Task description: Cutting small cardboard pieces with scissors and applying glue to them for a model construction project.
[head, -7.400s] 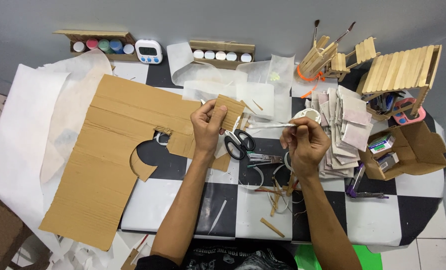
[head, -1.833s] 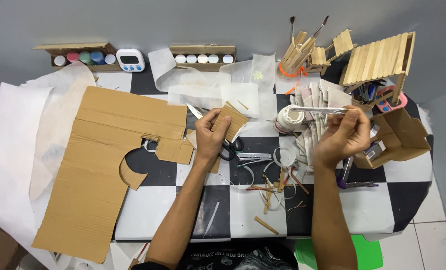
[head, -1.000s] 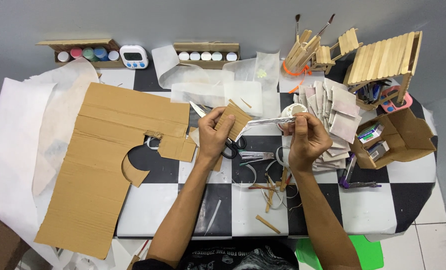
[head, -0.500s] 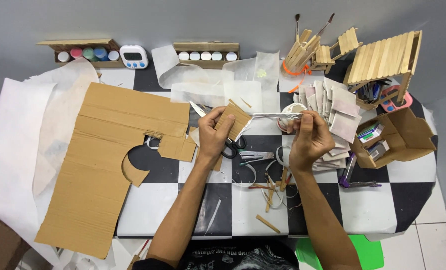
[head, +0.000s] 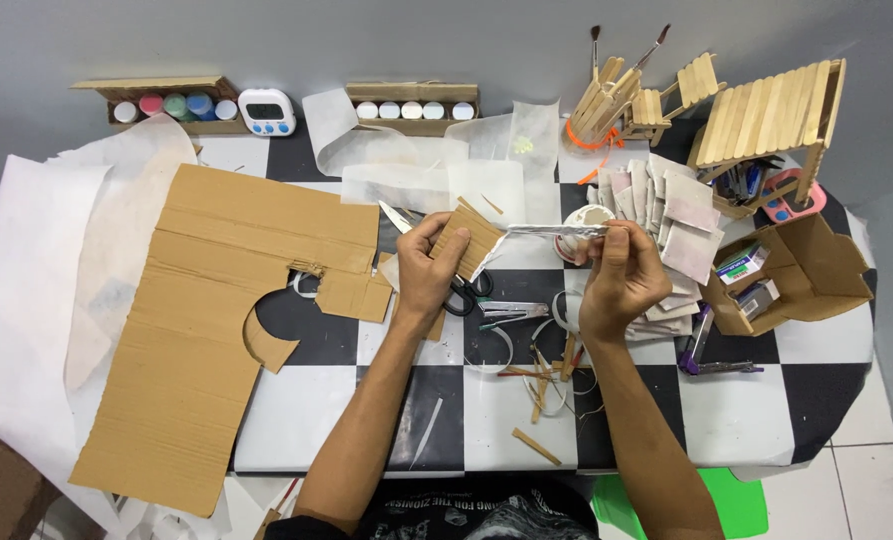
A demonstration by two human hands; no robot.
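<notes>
Cardboard piece (head: 463,243), small and tan, is pinched in the left hand (head: 428,272) above the checkered table (head: 736,420); fingers closed around its lower left part. Right hand (head: 621,280) grips a thin silvery tube (head: 556,231), likely glue, held level with its tip meeting the piece's right edge. Both hands clenched on what they hold, neither free.

Progress, judged: gluing looks mid-way. Big cardboard sheet (head: 206,320) to the left already has a round cutout and a notch, so cutting seems done. Finished stick models at the top right: a small chair (head: 671,95) and a slatted roof frame (head: 766,115). Small piece not yet fixed to anything; cannot tell if glue is on it.

Position: piece sits between the two hands, in the left, touching the tube, raised over the table's middle. Scissors (head: 466,295) lie just below the left hand, partly hidden. Loose sticks (head: 538,385) scattered near the right wrist. Stack of grey squares (head: 681,215) just beside the right hand, open box (head: 791,275) further right. Paint pots (head: 181,105) and timer (head: 267,111) well apart along the wall.
</notes>
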